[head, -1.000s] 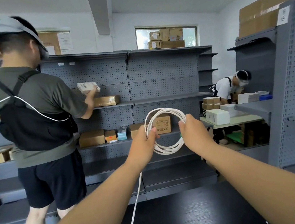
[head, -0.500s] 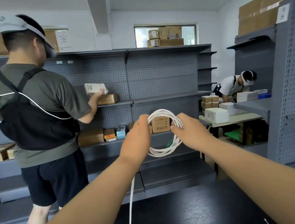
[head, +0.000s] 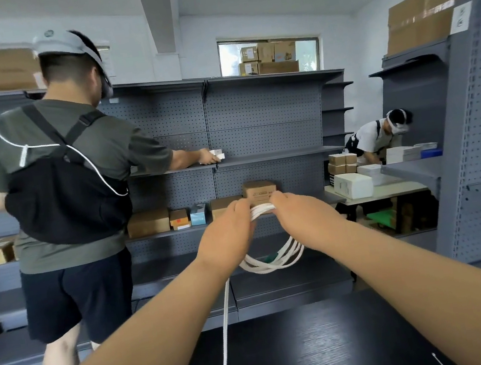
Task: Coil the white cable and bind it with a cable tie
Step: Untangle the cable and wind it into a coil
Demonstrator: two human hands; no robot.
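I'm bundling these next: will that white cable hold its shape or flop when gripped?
Probably floppy: the white cable loops sag below the left hand and right hand gripping their top. Likely springy, since the loops splay apart at the bottom.

Left grip point(head: 225, 240) & right grip point(head: 303, 220) side by side, held up over desk point(head: 317, 344), toward its far edge. Both clasp top of cable point(head: 263, 210) coil; loops hang below, betw. the wrists. One strand drops from under left grip to desk's near edge. Shelves point(head: 257, 136) stand behind desk. Boxes point(head: 149, 223) on mid shelf, behind grips & to their left. Person point(head: 71, 175) left of desk, facing shelves, hand on upper shelf. 2nd person point(head: 378, 138) far right, behind 2nd desk point(head: 389, 191) w/ more boxes. Rack point(head: 479, 133) at right.
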